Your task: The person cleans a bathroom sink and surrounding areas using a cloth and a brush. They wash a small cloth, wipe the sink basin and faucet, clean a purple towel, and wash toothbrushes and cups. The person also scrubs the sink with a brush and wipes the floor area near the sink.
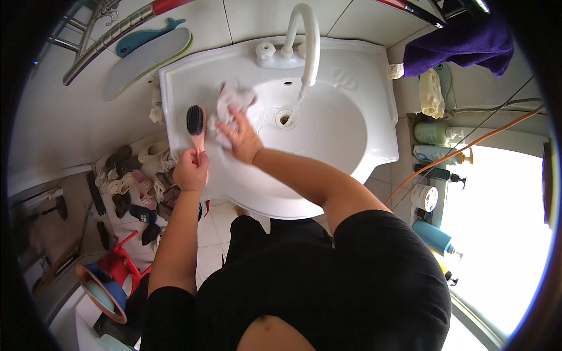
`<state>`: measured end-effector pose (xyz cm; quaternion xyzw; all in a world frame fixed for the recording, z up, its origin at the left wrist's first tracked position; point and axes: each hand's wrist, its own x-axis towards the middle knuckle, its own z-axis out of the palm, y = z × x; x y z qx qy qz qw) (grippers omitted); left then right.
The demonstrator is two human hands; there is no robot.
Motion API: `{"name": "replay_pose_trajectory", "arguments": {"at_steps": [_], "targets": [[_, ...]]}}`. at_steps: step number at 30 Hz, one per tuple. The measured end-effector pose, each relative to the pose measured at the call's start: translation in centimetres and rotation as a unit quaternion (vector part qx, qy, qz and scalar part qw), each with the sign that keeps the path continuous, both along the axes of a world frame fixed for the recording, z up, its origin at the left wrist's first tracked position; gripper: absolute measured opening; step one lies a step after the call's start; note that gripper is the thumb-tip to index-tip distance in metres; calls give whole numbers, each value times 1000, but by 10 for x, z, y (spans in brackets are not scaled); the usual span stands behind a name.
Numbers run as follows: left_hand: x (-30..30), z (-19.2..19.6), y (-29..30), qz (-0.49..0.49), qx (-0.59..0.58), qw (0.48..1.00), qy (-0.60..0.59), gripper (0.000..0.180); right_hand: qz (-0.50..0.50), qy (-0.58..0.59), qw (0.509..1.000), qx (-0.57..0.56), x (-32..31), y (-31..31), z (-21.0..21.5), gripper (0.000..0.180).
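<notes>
My left hand (191,169) is closed around the pink handle of a brush (196,121), its oval head of black bristles pointing away from me. The brush is over the left rim of the white sink (246,193). My right hand (241,138) reaches across to a crumpled, whitish-grey cloth (232,100) at the left side of the basin. Its fingers are spread against the cloth, which is slightly blurred. Water runs from the curved white faucet (316,52) toward the drain (285,120).
Several shoes (140,181) and a red stool (120,263) are on the floor at left. Several bottles (433,133) line the right side by the bright window. A purple towel (459,47) hangs at upper right. An orange cord (468,143) crosses the right side.
</notes>
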<state>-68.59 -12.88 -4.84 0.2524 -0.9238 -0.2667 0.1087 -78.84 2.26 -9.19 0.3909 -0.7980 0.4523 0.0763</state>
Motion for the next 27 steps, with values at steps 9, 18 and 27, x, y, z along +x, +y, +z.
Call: {"name": "replay_pose_trajectory", "arguments": {"at_steps": [9,18,27], "targets": [[2,1,-6,-17,27,999,8,22,-97,169,725,661,-99,168,18,52],[4,-2,-9,-33,31,999,6,25,-79,-241,718,648,8,164,74,50],[2,7,-7,-45,41,998,-17,32,-33,-687,698,-201,41,30,24,57]]}}
